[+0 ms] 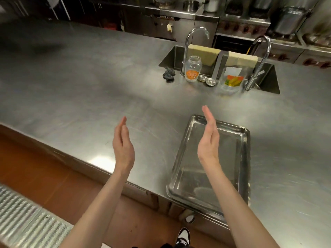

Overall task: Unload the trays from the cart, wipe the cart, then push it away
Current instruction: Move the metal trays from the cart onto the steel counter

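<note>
Hands, the left hand [123, 147] and right hand [208, 142], are hovering flat-fingered and empty above the shallow rectangular steel tray [240, 140], which is overhanging the counter edge and probably needing a push inward.

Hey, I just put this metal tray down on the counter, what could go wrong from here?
1. The tray sticks out past the near edge of the counter, so a bump from your right hand or your body could tip it to the floor.
2. Both hands are open and off it; the left hand is off to the side, so nothing steadies it.
3. The cart isn't in view, so turning back blind could clip that overhang.
</note>
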